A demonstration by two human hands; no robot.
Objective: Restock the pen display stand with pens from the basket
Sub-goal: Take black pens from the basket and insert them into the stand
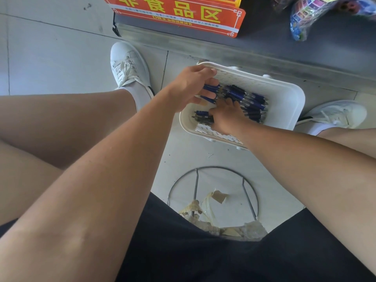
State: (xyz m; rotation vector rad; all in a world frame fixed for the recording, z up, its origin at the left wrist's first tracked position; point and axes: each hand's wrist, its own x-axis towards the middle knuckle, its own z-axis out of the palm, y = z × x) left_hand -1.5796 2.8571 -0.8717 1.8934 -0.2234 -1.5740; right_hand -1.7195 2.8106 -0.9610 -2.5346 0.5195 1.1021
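A white slotted plastic basket (284, 98) sits on the floor between my feet. It holds several dark blue pens (250, 100). My left hand (191, 86) is over the basket's left side, fingers curled around a few blue pens. Lower in the basket, my right hand (227, 117) reaches among the pens with its fingers down on a small cluster; its palm hides whether it grips any. The pen display stand is not in view.
A grey shelf edge (223, 47) runs across the top with an orange sign (183, 15) and a packaged toy (305, 19). White shoes (128, 64) flank the basket. A wire stool ring (213, 192) with torn tape scraps lies below.
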